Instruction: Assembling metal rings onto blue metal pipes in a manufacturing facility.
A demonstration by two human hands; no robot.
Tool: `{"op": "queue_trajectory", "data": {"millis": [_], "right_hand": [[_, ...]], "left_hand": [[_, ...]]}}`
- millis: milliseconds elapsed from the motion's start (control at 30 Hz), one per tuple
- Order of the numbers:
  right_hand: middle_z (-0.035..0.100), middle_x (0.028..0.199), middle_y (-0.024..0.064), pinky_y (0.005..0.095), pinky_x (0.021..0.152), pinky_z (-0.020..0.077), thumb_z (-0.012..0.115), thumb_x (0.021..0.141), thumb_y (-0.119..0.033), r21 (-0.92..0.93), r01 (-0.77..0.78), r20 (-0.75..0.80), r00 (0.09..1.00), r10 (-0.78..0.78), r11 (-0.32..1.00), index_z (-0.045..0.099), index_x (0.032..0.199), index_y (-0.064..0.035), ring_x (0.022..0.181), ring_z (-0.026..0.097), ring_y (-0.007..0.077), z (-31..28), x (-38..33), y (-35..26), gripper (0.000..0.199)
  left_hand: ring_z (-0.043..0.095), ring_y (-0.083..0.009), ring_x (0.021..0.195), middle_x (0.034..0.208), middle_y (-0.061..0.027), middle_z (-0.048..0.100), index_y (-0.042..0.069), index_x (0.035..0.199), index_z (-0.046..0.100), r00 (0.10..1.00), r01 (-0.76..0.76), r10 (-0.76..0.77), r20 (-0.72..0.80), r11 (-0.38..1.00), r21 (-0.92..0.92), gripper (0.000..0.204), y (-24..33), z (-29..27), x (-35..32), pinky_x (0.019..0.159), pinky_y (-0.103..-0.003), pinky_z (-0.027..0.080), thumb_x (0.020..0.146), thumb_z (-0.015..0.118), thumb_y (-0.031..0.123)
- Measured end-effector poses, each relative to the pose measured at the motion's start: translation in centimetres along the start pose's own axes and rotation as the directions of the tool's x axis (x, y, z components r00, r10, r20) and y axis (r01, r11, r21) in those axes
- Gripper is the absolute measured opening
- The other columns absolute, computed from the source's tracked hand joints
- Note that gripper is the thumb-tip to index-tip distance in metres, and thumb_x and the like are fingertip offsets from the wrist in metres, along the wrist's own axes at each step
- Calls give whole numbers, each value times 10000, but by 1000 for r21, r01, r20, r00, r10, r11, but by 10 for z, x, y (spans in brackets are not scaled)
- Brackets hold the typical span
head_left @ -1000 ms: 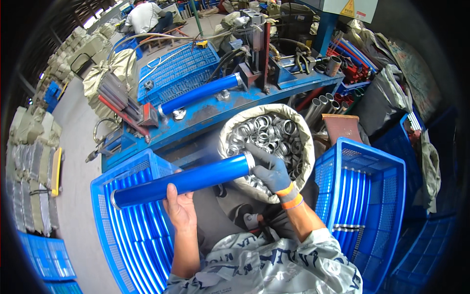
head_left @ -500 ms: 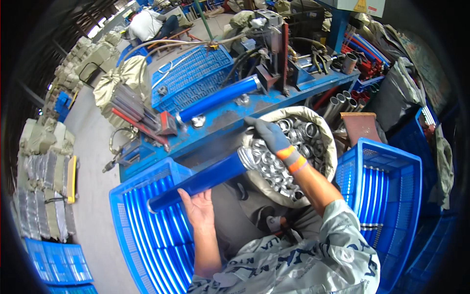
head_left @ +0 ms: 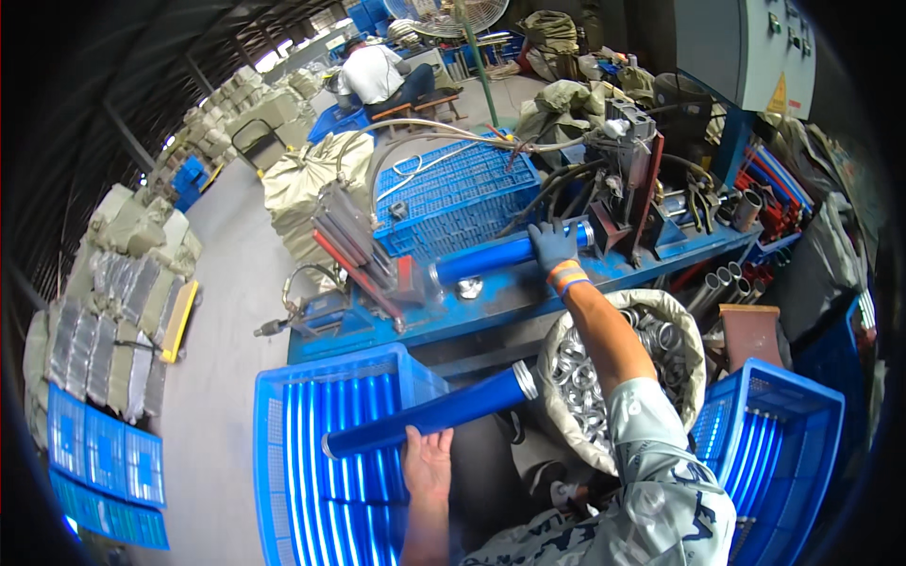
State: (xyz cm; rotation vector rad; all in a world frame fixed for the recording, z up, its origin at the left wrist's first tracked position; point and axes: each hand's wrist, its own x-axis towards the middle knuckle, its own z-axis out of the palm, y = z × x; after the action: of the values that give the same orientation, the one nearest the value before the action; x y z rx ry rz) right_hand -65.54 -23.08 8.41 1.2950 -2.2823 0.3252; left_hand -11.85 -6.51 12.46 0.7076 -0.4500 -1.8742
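Right hand point(head_left: 555, 249) has left the ring bag point(head_left: 696, 354); gloved fingers now curl round the bench tube point(head_left: 491, 257) (thumb hidden). Bare left hand point(head_left: 427, 464) grips the held tube point(head_left: 429, 411) from below, ringed end right of its fingers. Work now seemingly spans both tubes.

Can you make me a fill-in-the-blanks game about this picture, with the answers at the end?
1. The left hand holds a tube of the colour ____.
2. The gloved hand is the person's ____ one.
3. The gloved hand is on another tube, so the hands touch ____ tubes in all.
4. The crate nearest the bare hand stands on the person's ____ side.

Missing words: blue; right; two; left.
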Motion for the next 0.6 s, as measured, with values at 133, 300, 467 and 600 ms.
{"op": "queue_trajectory", "data": {"millis": [133, 300, 467, 600], "right_hand": [[723, 1378, 124, 694, 1208, 424, 857, 845, -329, 500, 423, -380, 891, -247, 756, 621, 1591, -186, 1299, 694, 386, -110, -5, -49, 795], [805, 1217, 141, 405, 948, 655, 884, 833, -149, 797, 317, -401, 914, 58, 514, 645, 1552, -75, 1043, 823, 317, -280, -60, 39, 761], [744, 1192, 60, 295, 877, 584, 758, 838, 95, 959, 34, -156, 892, 424, 281, 645, 1449, 19, 968, 699, 124, -329, -214, 135, 626], [766, 1076, 74, 337, 852, 627, 770, 814, 2, 956, -124, -37, 846, 531, 264, 683, 1381, 22, 969, 756, 161, -352, -326, 137, 573]], "left_hand": [[628, -336, 1502, 1550, -166, 684, 26, 1513, 621, 997, -27, 34, -64, 994, 104, 477, 17, -19, 7, 1285, -533, 502, 1219, 637, 401], [619, -333, 1505, 1558, -120, 675, 60, 1555, 593, 994, 69, -81, 78, 987, 147, 488, -65, 39, 69, 1299, -599, 467, 1191, 704, 366], [593, -350, 1521, 1581, -107, 636, 76, 1645, 513, 984, 90, -111, 138, 985, 146, 671, -161, 184, 183, 1275, -601, 506, 1119, 830, 346], [605, -479, 1492, 1559, -244, 623, -52, 1585, 507, 999, 44, -45, 16, 998, 45, 838, -176, 200, 325, 1234, -640, 571, 977, 985, 270]]}}
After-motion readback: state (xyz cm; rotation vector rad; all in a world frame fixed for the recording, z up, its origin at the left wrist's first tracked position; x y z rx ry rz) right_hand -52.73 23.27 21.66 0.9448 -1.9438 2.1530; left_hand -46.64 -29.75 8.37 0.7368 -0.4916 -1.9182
